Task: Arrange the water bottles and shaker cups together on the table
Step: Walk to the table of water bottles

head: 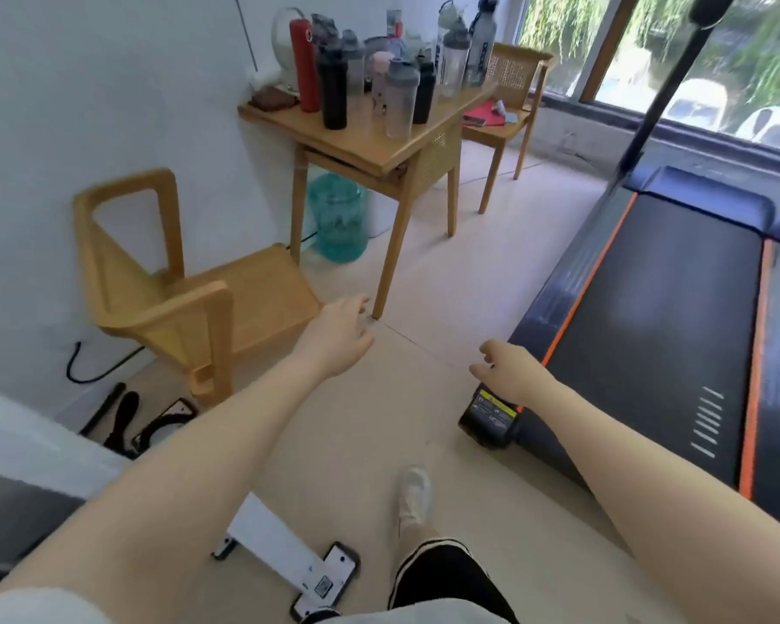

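A wooden table (370,144) stands ahead against the white wall. On it stand several bottles and shaker cups close together: a tall red bottle (303,65), a black bottle (333,90), a clear shaker cup with a grey lid (401,101) at the front, and clear bottles with dark lids (482,40) at the back right. My left hand (338,337) and my right hand (507,369) hang in the air over the floor, well short of the table. Both hold nothing, fingers loosely curled and apart.
A wooden chair (185,290) stands left of the table, another chair (509,96) with red items behind it. A large green water jug (338,216) sits under the table. A treadmill (663,326) fills the right side. A white base bar (284,551) lies by my foot.
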`<state>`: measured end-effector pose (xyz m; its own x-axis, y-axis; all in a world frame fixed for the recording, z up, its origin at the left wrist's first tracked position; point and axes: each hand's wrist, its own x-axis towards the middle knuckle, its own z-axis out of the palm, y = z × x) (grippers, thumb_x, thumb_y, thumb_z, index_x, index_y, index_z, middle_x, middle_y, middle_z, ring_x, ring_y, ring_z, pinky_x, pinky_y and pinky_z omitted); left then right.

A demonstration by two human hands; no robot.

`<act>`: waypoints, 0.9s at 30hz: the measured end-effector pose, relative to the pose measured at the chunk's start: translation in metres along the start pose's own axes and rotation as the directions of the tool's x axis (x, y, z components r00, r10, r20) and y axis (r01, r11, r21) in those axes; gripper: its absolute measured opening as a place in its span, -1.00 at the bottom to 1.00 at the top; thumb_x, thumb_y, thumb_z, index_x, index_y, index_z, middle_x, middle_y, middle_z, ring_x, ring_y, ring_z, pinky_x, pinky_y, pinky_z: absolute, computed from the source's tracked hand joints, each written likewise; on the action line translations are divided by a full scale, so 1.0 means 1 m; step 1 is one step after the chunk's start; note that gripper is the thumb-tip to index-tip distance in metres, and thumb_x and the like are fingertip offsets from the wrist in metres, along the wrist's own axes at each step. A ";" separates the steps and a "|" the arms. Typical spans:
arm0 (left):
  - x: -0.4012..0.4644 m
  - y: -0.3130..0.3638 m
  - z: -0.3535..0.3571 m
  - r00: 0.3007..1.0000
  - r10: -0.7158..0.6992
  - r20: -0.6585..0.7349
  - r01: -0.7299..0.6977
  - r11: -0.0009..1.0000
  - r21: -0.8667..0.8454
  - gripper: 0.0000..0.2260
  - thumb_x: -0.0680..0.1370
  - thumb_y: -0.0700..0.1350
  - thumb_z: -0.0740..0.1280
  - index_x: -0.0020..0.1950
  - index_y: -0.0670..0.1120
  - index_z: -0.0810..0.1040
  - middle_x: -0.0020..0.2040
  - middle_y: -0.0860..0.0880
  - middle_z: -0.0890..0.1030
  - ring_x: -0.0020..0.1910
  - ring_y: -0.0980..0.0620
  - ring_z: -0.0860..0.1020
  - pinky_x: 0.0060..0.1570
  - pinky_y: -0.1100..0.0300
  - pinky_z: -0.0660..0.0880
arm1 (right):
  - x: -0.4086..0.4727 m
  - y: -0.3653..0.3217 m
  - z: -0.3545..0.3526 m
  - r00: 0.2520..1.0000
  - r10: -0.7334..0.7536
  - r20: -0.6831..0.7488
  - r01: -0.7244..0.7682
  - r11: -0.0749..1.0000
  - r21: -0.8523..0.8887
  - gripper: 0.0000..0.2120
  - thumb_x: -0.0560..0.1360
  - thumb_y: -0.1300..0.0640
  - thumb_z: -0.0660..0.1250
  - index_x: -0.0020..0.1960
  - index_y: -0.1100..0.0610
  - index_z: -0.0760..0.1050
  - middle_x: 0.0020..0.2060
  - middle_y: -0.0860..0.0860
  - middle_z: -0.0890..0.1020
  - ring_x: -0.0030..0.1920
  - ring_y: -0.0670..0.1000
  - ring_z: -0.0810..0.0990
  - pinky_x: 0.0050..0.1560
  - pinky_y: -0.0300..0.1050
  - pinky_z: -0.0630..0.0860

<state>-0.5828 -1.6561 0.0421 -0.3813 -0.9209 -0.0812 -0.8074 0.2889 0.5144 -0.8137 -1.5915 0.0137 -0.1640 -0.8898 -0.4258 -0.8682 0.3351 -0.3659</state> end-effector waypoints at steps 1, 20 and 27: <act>0.032 0.001 0.001 1.000 0.019 0.013 -0.019 1.000 0.000 -0.53 0.54 -0.14 0.23 0.43 -0.11 0.22 0.37 -0.12 0.41 0.28 -0.11 0.42 0.26 0.01 0.39 | 0.029 0.004 -0.012 1.000 0.020 -0.004 -0.020 1.000 0.012 -0.49 0.58 0.03 0.16 0.44 0.24 0.18 0.38 0.19 0.39 0.33 0.18 0.41 0.29 0.02 0.38; 0.588 0.047 -0.082 0.972 0.116 -0.203 -0.142 0.983 -0.115 -0.59 0.53 -0.14 0.29 0.36 -0.10 0.32 0.30 -0.11 0.44 0.30 -0.07 0.38 0.24 0.06 0.38 | 0.509 -0.041 -0.275 0.997 0.051 -0.058 -0.058 0.991 -0.125 -0.55 0.57 -0.02 0.14 0.34 0.24 0.28 0.28 0.15 0.47 0.23 0.16 0.47 0.17 0.07 0.47; 0.738 0.093 -0.124 0.905 0.312 -0.288 -0.376 0.905 -0.201 -0.59 0.52 -0.18 0.28 0.35 -0.03 0.31 0.30 -0.06 0.42 0.29 -0.01 0.36 0.30 0.13 0.30 | 0.641 -0.036 -0.341 0.989 0.146 -0.023 -0.147 0.981 -0.130 -0.56 0.57 -0.02 0.14 0.35 0.21 0.26 0.27 0.13 0.45 0.24 0.14 0.45 0.16 -0.01 0.41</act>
<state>-0.8834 -2.3413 0.1362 -0.4675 -0.8189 0.3329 -0.4969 0.5549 0.6672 -1.0471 -2.2793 0.0366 -0.2995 -0.8385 -0.4553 -0.8880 0.4195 -0.1884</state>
